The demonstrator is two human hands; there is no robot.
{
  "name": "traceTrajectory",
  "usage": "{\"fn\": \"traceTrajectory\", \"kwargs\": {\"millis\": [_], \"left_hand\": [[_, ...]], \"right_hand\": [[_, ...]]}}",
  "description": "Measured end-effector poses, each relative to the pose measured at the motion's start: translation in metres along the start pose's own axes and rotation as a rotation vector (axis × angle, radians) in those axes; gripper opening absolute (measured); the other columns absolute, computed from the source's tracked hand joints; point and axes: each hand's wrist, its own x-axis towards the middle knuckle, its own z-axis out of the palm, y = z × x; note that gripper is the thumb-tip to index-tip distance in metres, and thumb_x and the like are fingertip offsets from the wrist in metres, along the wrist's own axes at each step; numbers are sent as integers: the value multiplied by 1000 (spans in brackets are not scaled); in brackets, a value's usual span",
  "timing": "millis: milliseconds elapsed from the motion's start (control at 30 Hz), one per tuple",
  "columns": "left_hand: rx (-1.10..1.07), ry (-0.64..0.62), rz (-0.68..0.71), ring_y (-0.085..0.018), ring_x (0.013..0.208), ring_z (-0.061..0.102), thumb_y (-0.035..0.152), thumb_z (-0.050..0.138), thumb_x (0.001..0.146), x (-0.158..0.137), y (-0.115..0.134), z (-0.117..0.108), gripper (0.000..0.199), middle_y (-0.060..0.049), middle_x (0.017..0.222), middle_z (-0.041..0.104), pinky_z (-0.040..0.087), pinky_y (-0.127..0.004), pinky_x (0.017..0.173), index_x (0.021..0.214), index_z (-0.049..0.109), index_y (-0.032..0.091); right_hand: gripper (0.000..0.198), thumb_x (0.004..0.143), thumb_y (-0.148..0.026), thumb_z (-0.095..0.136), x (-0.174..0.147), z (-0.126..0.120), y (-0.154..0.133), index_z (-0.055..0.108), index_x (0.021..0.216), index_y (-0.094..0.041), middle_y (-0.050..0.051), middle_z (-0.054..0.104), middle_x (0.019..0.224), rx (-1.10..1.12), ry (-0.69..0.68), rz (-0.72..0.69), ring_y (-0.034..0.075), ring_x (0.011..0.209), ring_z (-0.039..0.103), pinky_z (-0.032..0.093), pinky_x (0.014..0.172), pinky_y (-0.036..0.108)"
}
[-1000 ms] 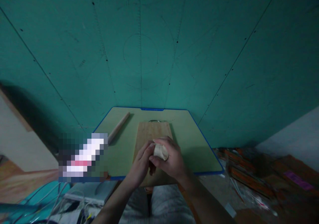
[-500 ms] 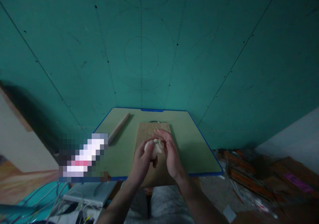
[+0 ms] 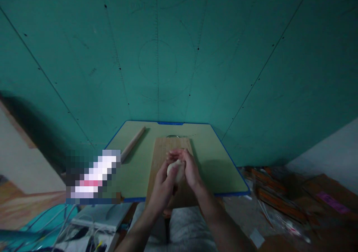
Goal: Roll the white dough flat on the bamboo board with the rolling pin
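A pale lump of dough (image 3: pixel 173 168) sits between my two hands, above a wooden cutting board (image 3: pixel 160 147). My left hand (image 3: pixel 165 178) is wrapped round its left side, the thumb lying over the front. Against the far and right side of the lump, my right hand (image 3: pixel 190 168) is cupped, its fingers curved over the top towards the left. Parts of the dough and some fingertips are hidden behind the hands. A rolling pin (image 3: pixel 134 143) lies slanted to the left of the board, its near end running into a blurred-out patch.
The cutting board, with a metal handle (image 3: pixel 173 136), lies on a pale green tabletop (image 3: pixel 220 158) edged in blue. A green wall (image 3: pixel 173 76) rises directly behind. Cables (image 3: pixel 64 222) are at lower left; cardboard (image 3: pixel 321 196) and plastic clutter the floor at right.
My hands have closed further round the dough. The right fingers have come down and left over its top, and the dough has shifted slightly right, with less of it showing.
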Motion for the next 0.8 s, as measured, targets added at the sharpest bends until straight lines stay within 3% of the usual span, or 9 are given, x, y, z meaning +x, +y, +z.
{"fn": "traceTrajectory", "kwargs": {"millis": [67,133,233,300,433,567,667,733,800], "left_hand": [[13,41,-12,-11,39,46,72,45,83,4,-2,-5,58,6,54,48,37,-22,35,93,57,16],[57,112,-11,-14,44,51,73,35,87,7,-3,-11,62,4,55,50,42,-25,41,95,58,16],[184,177,109,-21,74,65,68,38,89,10,-5,-15,57,-4,79,64,55,-32,65,101,62,17],[240,158,189,-25,100,64,66,44,86,10,-7,-16,54,-9,101,67,54,-36,83,103,62,18],[174,21,112,-27,106,62,69,32,92,8,-12,-14,59,-10,106,67,53,-39,88,106,61,18],[77,-110,107,-24,104,63,72,24,94,9,-13,-9,64,-8,103,67,52,-38,89,113,57,20],[86,39,234,-22,94,64,73,36,91,12,-9,-1,57,-5,94,65,51,-35,87,100,57,20],[21,181,315,-21,92,64,70,40,91,15,-4,3,53,-6,95,65,51,-34,85,96,58,20],[-56,221,377,-22,96,65,64,40,93,18,0,6,50,-7,98,67,50,-34,86,95,62,19]], "right_hand": [[57,100,-55,25,-11,-5,-1,65,112,-16,14,70,114,-90,158,-127,22,106,66,52,95,37],[47,101,-49,31,-27,-6,-4,61,122,-19,12,63,128,-236,217,-258,22,120,59,46,105,38],[48,100,-42,40,-49,-1,-10,44,143,-21,12,46,149,-440,51,-379,24,140,42,37,115,42],[59,97,-42,48,-55,3,-11,33,150,-20,14,41,153,-505,-29,-384,25,143,38,37,116,42],[51,94,-42,56,-48,3,-6,45,139,-21,12,55,137,-462,-13,-418,24,129,52,46,109,38],[29,100,-27,42,-42,4,0,57,124,-24,10,63,122,-429,162,-490,20,118,59,50,102,38],[25,100,-25,42,-44,10,-7,62,115,-23,8,67,114,-376,215,-511,19,108,64,53,96,35],[24,100,-26,42,-46,17,-18,64,109,-22,8,70,109,-348,217,-469,18,103,66,54,92,32],[28,101,-27,38,-49,24,-28,65,101,-21,7,72,100,-300,243,-390,16,94,69,55,83,27]]}}
